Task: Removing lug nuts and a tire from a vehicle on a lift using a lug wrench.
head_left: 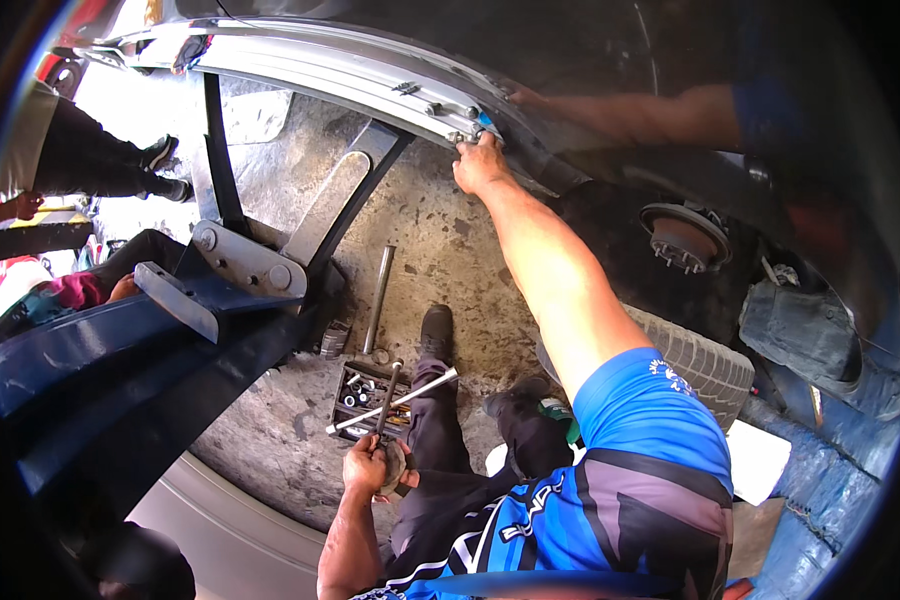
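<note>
My right arm stretches up to the car's door sill (320, 75). There my right hand (480, 163) has its fingers curled down over small metal pieces (457, 138); which of them it grips, I cannot make out. A blue item (486, 120) and several small dark parts (433, 108) lie along the sill beside it. Low in front of my body, my left hand (366, 466) is wrapped round a round grey metal part (394, 468). A dark rod (389, 398) with a wider end sticks up from that hand. It crosses a silver bar (420, 389) over an open tray of sockets (350, 392).
A blue lift arm (90, 340) with steel plates (250, 262) fills the left. A steel pipe (379, 300) and a can (335, 338) are on the stained floor. At the right are a bare wheel hub (685, 240) and a tyre (695, 350). Other people (80, 150) are at far left.
</note>
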The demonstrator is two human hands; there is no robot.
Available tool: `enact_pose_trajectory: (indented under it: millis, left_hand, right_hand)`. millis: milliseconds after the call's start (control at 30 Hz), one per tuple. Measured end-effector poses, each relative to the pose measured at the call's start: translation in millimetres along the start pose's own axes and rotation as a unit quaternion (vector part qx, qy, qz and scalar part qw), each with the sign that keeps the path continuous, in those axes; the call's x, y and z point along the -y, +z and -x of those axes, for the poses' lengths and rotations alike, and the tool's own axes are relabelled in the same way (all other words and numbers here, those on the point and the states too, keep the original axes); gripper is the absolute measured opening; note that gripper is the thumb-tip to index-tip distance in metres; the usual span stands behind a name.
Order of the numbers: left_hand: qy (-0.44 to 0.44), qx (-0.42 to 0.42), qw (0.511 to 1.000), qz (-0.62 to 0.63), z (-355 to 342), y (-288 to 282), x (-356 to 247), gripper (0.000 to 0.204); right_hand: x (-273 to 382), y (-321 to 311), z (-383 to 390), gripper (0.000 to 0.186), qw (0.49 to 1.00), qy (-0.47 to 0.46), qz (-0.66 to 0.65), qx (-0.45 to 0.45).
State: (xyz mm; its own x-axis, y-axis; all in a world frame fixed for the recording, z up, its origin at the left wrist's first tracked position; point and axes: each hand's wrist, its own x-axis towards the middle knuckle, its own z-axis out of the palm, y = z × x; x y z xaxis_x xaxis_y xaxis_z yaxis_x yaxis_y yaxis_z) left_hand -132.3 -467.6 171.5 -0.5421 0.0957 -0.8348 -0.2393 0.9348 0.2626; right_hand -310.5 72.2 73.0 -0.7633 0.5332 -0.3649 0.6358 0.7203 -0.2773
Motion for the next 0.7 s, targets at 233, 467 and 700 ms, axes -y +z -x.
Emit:
enact_pose_trajectory:
  millis: [233, 467, 700]
  left_hand:
    - [0.037, -0.005, 0.999, 0.035, -31, 4, 8, 0.04]
    - [0.117, 0.076, 0.983, 0.115, -91, 18, -25, 0.022]
    - [0.093, 0.135, 0.973, 0.163, -71, 53, -121, 0.022]
  right_hand:
    - [-15, 24, 140, 0.061, 0.996, 0.019, -0.066, 0.054]
    - [-131, 11, 397, 0.052, 0.99, 0.101, -0.095, -0.04]
    - [-296, -42, 584, 0.062, 0.775, 0.408, 0.068, -0.478]
